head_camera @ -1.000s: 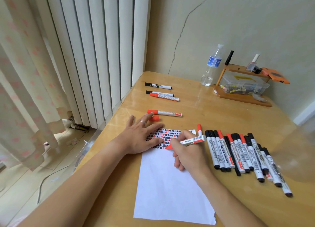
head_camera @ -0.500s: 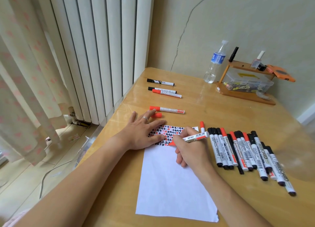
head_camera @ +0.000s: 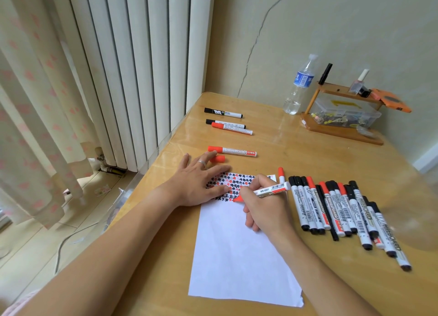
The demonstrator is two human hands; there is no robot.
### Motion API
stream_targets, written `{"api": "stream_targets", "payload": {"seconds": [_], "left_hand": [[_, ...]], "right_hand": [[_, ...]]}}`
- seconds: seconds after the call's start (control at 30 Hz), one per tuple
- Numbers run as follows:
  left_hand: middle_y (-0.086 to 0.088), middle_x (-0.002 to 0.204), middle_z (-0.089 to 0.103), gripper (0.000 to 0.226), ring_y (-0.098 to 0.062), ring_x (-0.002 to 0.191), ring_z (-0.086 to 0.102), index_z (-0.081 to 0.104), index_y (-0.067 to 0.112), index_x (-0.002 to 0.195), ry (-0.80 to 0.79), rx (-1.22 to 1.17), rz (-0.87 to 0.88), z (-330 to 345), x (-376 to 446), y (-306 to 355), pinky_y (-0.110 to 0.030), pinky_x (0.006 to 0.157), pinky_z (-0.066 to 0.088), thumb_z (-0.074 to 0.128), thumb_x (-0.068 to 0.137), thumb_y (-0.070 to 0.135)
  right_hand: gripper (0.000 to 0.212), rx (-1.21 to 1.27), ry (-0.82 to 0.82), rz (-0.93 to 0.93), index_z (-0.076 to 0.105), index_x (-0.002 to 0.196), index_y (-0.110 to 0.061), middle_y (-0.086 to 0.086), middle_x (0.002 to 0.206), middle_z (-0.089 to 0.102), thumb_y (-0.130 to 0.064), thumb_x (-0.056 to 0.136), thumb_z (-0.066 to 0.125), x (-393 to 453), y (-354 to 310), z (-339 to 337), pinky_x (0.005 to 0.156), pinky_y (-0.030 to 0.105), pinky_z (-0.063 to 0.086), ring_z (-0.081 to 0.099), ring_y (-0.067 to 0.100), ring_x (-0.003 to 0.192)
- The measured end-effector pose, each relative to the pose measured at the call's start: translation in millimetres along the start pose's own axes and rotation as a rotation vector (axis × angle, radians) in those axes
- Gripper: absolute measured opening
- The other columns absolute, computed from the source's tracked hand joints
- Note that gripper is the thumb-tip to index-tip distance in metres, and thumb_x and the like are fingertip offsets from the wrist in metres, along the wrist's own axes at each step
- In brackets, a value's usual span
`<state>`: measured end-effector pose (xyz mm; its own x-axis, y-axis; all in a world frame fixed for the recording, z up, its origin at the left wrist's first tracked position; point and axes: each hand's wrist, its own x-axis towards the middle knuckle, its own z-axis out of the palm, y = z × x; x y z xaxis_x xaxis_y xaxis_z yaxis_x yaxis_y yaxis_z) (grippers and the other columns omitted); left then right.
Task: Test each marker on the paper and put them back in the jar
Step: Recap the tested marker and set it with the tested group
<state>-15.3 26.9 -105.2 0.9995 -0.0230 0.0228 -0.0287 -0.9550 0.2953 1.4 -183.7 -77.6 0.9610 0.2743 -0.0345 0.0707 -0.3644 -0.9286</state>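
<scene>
A white sheet of paper point(head_camera: 239, 256) lies on the wooden table, its top strip filled with red and black marks. My right hand point(head_camera: 263, 206) grips an uncapped red marker point(head_camera: 272, 189), tip down on the marked strip. My left hand point(head_camera: 196, 183) lies flat with spread fingers, pressing the paper's top left corner. A loose red cap point(head_camera: 219, 159) sits just beyond my left fingers. A row of several capped red and black markers point(head_camera: 341, 209) lies right of the paper. A clear jar point(head_camera: 417, 211) shows blurred at the right edge.
Beyond the paper lie a red marker point(head_camera: 233, 151), a red and black pair point(head_camera: 228, 126) and a black marker point(head_camera: 222, 113). A water bottle point(head_camera: 299, 85) and a wooden rack point(head_camera: 341, 126) holding a clear box stand at the back. A radiator and curtain flank the table's left edge.
The view has shifted slightly. My right hand keeps the red marker's tip on the marked strip with only small movement; my left hand stays pressed on the paper.
</scene>
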Motion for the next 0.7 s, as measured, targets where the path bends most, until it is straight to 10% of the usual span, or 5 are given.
{"api": "stream_targets", "payload": {"seconds": [0.7], "left_hand": [[0.005, 0.167, 0.007, 0.083, -0.014, 0.155, 0.010, 0.026, 0.054, 0.153, 0.023, -0.024, 0.006, -0.6, -0.3, 0.1, -0.057, 0.123, -0.007, 0.013, 0.078, 0.088]], "right_hand": [[0.017, -0.001, 0.006, -0.003, 0.049, 0.079, -0.012, 0.007, 0.054, 0.057, -0.015, 0.090, 0.062, 2.6, 2.1, 0.4, 0.039, 0.026, 0.035, 0.053, 0.025, 0.039]]}}
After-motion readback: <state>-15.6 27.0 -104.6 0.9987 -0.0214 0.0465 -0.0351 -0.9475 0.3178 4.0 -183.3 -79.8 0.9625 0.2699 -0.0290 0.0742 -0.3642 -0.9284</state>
